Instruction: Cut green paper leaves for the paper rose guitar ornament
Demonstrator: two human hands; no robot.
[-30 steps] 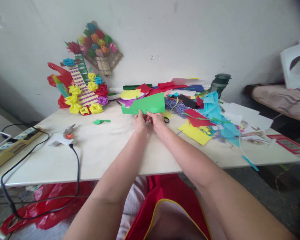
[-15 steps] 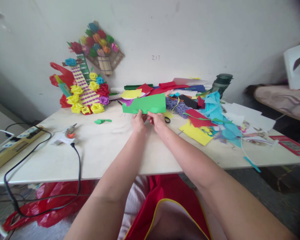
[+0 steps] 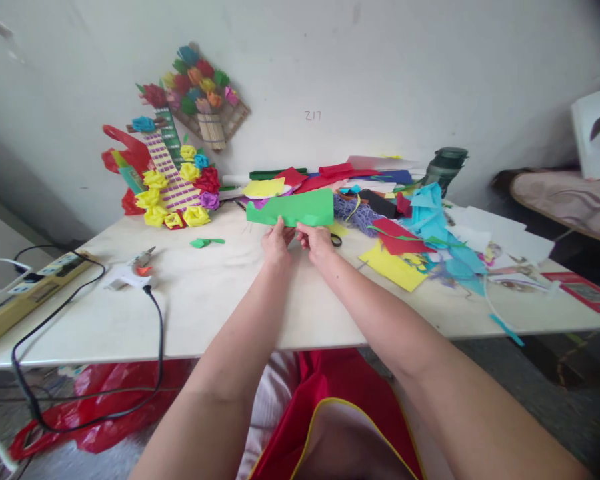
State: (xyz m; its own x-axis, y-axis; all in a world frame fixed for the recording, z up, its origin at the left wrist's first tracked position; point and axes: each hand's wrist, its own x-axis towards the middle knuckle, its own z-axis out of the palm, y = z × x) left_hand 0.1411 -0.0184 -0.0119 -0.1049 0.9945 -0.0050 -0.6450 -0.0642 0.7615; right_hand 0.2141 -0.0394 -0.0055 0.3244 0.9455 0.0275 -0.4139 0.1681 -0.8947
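A sheet of green paper (image 3: 293, 208) is held up over the middle of the table, its long side across my view. My left hand (image 3: 277, 241) pinches its lower edge, thumb on the near face. Close beside it, my right hand (image 3: 316, 241) grips the same edge with thumb and forefinger. The sheet's upper left edge is unevenly cut. Black scissor handles (image 3: 335, 240) show just right of my right hand; the rest of the scissors is hidden. A small green paper leaf piece (image 3: 207, 243) lies to the left on the table.
A glue gun (image 3: 133, 272) with a black cord and a power strip (image 3: 35, 293) lie at left. Paper-flower crafts (image 3: 175, 187) stand behind them. Coloured paper scraps (image 3: 395, 263), purple yarn (image 3: 355, 213) and a dark bottle (image 3: 445, 168) crowd the right side.
The view has shifted very slightly. Both hands keep their hold on the green paper, and nothing else has visibly moved.
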